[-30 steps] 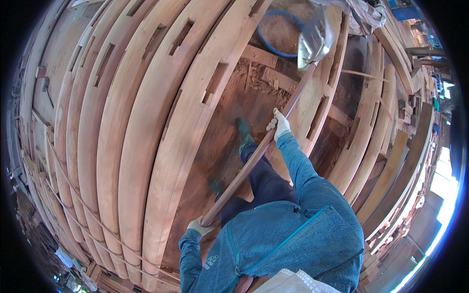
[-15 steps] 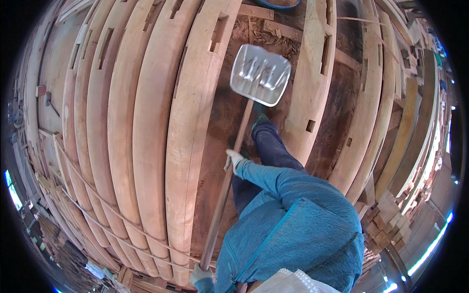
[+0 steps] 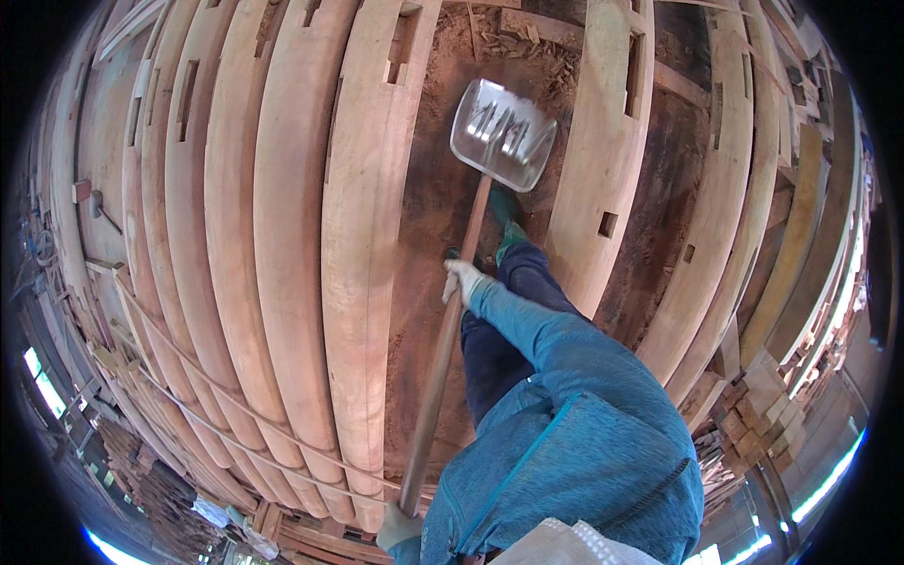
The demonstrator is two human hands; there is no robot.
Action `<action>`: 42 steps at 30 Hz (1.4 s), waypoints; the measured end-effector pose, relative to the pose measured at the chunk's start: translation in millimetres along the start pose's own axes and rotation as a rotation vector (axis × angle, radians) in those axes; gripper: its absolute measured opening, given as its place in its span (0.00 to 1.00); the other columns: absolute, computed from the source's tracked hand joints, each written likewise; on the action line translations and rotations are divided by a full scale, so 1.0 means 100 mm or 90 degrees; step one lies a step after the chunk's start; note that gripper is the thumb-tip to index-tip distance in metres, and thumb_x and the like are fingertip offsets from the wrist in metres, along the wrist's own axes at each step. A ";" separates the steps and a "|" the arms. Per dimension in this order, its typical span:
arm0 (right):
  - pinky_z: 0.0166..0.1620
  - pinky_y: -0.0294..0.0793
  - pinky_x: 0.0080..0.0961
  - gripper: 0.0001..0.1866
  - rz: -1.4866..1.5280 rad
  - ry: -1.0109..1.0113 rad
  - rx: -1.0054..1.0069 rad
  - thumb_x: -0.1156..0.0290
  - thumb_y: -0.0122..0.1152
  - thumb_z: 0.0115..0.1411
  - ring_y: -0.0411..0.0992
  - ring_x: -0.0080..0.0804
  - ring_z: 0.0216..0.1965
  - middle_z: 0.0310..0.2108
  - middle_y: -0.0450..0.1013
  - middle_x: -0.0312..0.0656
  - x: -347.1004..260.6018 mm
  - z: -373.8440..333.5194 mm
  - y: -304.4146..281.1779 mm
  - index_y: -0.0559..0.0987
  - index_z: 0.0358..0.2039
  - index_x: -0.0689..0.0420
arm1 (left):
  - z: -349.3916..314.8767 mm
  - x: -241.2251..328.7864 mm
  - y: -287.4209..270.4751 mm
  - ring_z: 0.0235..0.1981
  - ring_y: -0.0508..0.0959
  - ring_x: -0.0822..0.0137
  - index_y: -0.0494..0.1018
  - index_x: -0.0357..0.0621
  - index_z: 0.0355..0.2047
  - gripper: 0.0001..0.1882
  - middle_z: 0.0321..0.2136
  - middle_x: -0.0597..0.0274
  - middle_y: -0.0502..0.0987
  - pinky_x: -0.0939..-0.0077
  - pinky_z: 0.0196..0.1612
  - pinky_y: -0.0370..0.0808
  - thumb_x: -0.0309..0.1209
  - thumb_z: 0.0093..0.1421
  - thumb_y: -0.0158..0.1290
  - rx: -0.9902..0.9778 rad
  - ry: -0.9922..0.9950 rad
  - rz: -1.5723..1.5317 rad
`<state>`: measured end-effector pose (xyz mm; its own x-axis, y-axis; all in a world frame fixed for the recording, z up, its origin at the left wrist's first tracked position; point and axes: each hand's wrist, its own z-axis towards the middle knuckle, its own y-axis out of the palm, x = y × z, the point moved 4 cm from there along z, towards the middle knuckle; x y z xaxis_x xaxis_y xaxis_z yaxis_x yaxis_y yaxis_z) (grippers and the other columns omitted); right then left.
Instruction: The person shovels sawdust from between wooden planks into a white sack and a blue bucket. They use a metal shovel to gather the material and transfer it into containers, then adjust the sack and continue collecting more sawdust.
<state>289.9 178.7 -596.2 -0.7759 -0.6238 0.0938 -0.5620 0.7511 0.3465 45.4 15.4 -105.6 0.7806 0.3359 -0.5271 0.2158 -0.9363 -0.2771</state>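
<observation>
A shovel with a broad, shiny ribbed metal pan and a long wooden handle slants across the middle of the view. Gloved, my right hand wraps round the handle partway up. Lower down, at the handle's near end, my left hand is closed round it, also in a light glove. The pan is held above the dirt-strewn ground, between two thick timber beams. No load shows on it. Just below the pan is my green boot, partly behind the handle.
Long rounded beams with cut mortises lie side by side on the left. Another mortised beam runs close on the right. Wood chips lie on the ground ahead. Stacked wood blocks stand at the lower right.
The view has shifted forward, and a blue-rimmed round thing at the top has left it. More of my boot shows below the pan. Both hands keep hold of the shovel.
</observation>
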 end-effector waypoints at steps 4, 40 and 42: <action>0.16 0.64 0.37 0.17 0.106 0.061 0.002 0.58 0.58 0.60 0.61 0.36 0.11 0.11 0.59 0.35 -1.37 0.11 -0.35 0.64 0.21 0.49 | 0.22 0.86 0.27 0.40 0.79 0.44 0.66 0.53 0.47 0.27 0.35 0.45 0.80 0.50 0.42 0.74 0.47 0.49 0.58 -0.050 0.091 -0.077; 0.15 0.67 0.41 0.11 -0.114 -0.083 0.193 0.64 0.60 0.58 0.61 0.34 0.10 0.13 0.61 0.37 -0.74 0.84 -1.01 0.70 0.24 0.51 | 1.85 1.32 2.02 0.38 0.79 0.42 0.67 0.52 0.43 0.21 0.33 0.43 0.79 0.51 0.41 0.75 0.42 0.50 0.56 -0.079 0.209 -0.125; 0.15 0.67 0.41 0.11 -0.115 -0.112 0.156 0.63 0.60 0.58 0.61 0.34 0.10 0.13 0.62 0.37 -0.57 0.72 -0.91 0.70 0.24 0.51 | 1.83 1.09 2.01 0.37 0.79 0.41 0.66 0.52 0.43 0.22 0.33 0.43 0.79 0.51 0.40 0.76 0.42 0.50 0.56 -0.065 0.224 -0.123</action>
<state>364.3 161.1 -700.0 -0.6828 -0.7208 -0.1189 -0.7306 0.6746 0.1061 66.6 -117.6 -366.4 0.8693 0.4672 -0.1612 0.4210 -0.8709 -0.2535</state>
